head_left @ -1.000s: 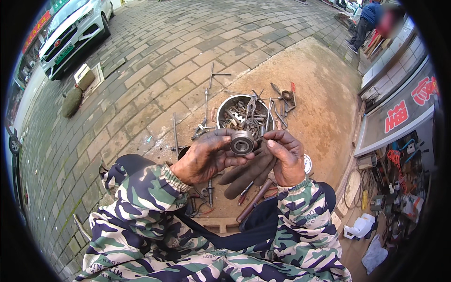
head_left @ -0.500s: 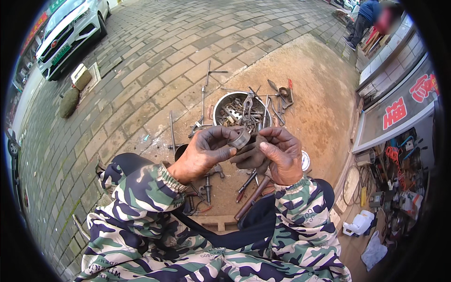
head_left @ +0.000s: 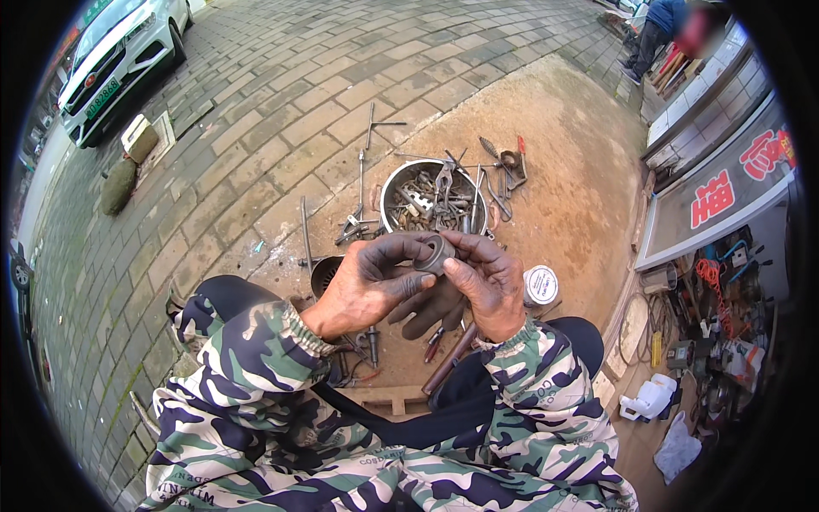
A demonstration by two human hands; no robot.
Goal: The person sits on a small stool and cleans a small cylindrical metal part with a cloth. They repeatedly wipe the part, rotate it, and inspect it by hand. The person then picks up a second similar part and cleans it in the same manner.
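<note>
A short, dull metal ring (head_left: 439, 254), open through its middle, is tilted between my two hands. My left hand (head_left: 363, 286) pinches it between thumb and fingers on its left side. My right hand (head_left: 490, 286) is closed, its thumb and fingertips against the ring's right side. A dark, dirty work glove (head_left: 426, 312) dangles below the ring, its upper part hidden behind my right hand. Just beyond my hands stands a round metal basin (head_left: 386, 200) full of greasy tools and metal parts.
Long-handled wrenches (head_left: 362, 183) lie left of the basin, pliers (head_left: 501, 205) right of it. A white-lidded tub (head_left: 540, 286) stands beyond my right wrist. A hammer-like bar (head_left: 450, 358) lies between my knees. Cluttered tools and a white jug (head_left: 650, 398) are at right; a car (head_left: 128, 60) stands far left.
The right hand has moved left to meet the ring, and its thumb and fingertips now touch it. The glove has swung lower and left, hanging beneath the hands. The view has shifted slightly.
</note>
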